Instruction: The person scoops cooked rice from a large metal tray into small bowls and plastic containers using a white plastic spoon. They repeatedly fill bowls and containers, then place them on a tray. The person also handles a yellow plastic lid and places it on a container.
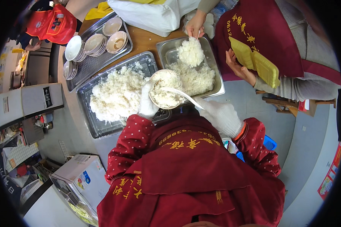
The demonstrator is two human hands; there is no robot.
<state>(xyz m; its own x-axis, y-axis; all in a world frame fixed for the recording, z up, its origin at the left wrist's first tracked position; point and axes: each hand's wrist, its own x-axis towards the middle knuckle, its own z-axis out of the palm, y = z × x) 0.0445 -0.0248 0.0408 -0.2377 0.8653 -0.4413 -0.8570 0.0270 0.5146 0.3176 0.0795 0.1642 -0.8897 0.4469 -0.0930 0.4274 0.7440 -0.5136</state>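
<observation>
My left hand [148,100], in a white knit glove, grips the side of a round bowl [153,103] filled with cooked rice [167,78]. In my gloved right hand [223,115] is the handle of a white rice paddle [184,95]; its head rests on or in the bowl's rice. A metal tray [91,124] heaped with loose rice [116,96] lies to the left, under my left wrist. Behind the bowl to the right, a deeper steel pan [167,51] holds more rice [200,78], partly hidden by the bowl.
A co-worker's hand [195,24] holds a clump of rice over the steel pan; their other hand [238,66] supports an open yellow takeaway box [254,61]. Stacked bowls [95,44] stand on a perforated tray [105,58] at far left. A white bag [147,17] lies behind. Another person in a red apron [54,24] stands beyond.
</observation>
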